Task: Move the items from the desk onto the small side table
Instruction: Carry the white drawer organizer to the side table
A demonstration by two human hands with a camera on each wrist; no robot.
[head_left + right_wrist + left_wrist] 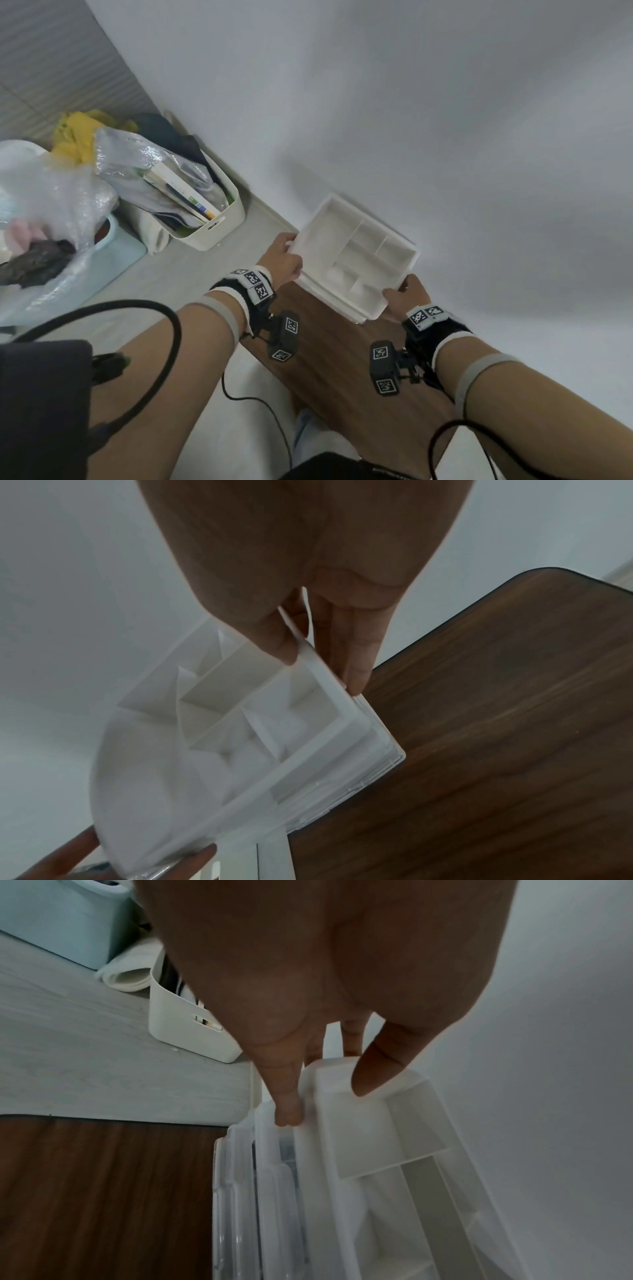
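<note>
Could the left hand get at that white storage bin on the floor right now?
Probably not. The left hand grips one side of the white divided tray, while the right hand grips the other, over the wooden table. The white bin sits apart on the floor; nothing blocks the way, but the hand is occupied.

Head camera looks steeply down from above at both forearms; each wrist camera peers close along its palm — all three share the white divided tray (356, 260) at twelve o'clock over the wooden tabletop (342, 377)

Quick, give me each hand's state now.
Left hand: grips the white divided tray at one edge.
Right hand: grips the tray's opposite edge.
</note>
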